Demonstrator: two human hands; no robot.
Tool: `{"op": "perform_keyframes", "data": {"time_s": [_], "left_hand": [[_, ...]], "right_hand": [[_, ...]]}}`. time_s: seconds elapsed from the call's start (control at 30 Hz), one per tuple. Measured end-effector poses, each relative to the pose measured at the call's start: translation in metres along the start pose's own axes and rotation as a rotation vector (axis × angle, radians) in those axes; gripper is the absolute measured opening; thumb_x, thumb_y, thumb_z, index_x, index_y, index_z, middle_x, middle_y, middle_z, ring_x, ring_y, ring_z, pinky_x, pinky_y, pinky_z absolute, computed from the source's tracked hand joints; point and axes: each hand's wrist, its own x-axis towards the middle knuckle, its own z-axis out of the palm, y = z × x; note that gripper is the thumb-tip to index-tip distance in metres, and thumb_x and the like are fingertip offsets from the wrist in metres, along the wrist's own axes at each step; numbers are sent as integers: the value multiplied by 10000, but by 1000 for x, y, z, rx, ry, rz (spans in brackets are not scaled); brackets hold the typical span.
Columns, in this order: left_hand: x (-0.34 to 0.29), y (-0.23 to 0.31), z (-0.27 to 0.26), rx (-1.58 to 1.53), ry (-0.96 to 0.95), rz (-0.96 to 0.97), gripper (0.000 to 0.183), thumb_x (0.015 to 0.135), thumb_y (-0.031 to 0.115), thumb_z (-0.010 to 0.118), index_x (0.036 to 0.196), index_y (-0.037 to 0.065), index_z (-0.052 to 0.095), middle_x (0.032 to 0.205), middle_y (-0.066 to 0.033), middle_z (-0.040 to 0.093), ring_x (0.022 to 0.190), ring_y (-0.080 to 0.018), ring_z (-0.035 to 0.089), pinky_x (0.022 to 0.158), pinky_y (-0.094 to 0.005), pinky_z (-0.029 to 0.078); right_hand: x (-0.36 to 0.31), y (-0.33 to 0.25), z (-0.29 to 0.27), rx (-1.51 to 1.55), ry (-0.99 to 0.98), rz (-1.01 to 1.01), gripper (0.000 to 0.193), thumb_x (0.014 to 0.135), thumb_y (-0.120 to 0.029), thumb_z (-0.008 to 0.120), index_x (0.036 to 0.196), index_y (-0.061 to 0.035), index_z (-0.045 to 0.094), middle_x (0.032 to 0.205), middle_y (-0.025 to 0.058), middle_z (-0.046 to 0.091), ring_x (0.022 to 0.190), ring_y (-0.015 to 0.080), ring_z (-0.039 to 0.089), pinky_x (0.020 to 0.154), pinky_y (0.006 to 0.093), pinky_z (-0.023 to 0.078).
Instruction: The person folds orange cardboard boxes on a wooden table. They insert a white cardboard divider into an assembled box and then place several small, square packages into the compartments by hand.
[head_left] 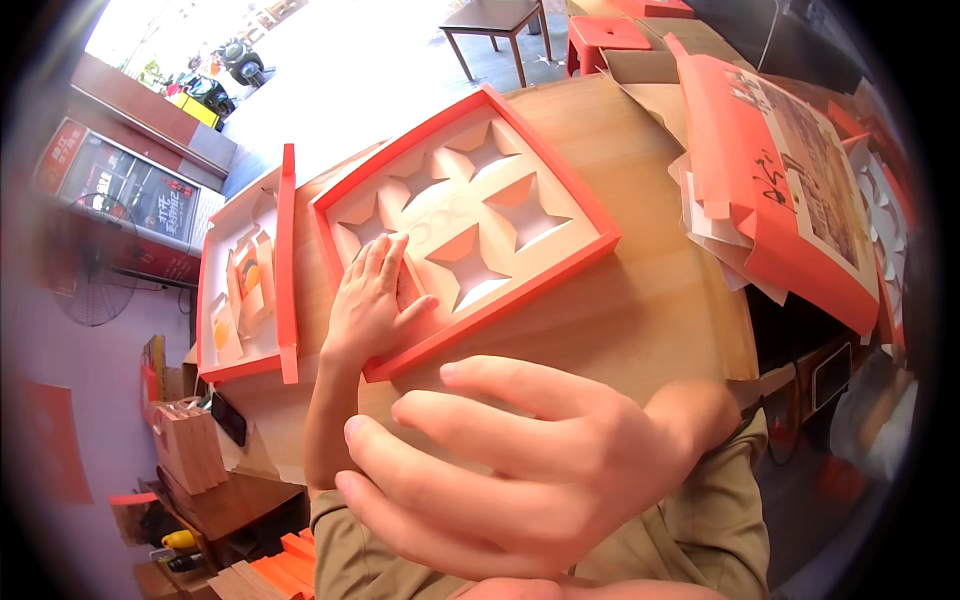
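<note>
A shallow square box (458, 210) with red walls lies at an angle on the wooden table. Its pale pink insert has several star-shaped openings, with bent-down flaps around them. My left hand (375, 300) lies flat on the box's near-left corner, fingers stretched out and thumb apart. Close to the camera, my right hand (540, 460) is raised over my lap, fingers spread and slightly curled; nothing shows in it. Left of the box, a red tray (288, 260) holds small pink pieces (250, 278) with orange round marks.
Red printed box lids (790, 180) and flattened cardboard are piled on the right of the table (650, 310). A dark phone (229, 419) rests at the left edge. Beyond stand a red stool (605, 38) and a small dark table (490, 15). A paper bag (187, 445) sits lower left.
</note>
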Motion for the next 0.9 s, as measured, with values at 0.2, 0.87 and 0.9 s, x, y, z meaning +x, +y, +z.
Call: {"op": "perform_keyframes", "data": {"time_s": [0.2,0.87,0.9], "left_hand": [[4,3,-3,3,3,8,914,946,634,642,1628,107,338,1622,-221,405,1522,-410,354,1262,-506,295],[-15,-28,-61,-13,370,-16,671,953,516,713,1488,136,577,1561,-222,500,1450,-426,456,1203,-531,356],[-20,-34,-71,104,439,-144,557,963,456,707,1412,130,657,1556,-214,509,1452,-414,451,1207,-528,349]], "right_hand": [[7,0,-18,-154,-26,34,156,866,-181,660,932,-51,716,969,52,680,805,155,623,671,289,483],[-5,-5,-23,-340,59,-236,79,914,-222,687,955,-196,750,1021,-105,695,789,107,657,725,293,519],[-7,-3,-24,-382,20,-268,77,916,-243,700,967,-237,757,1047,-147,703,790,98,668,753,297,533]]}}
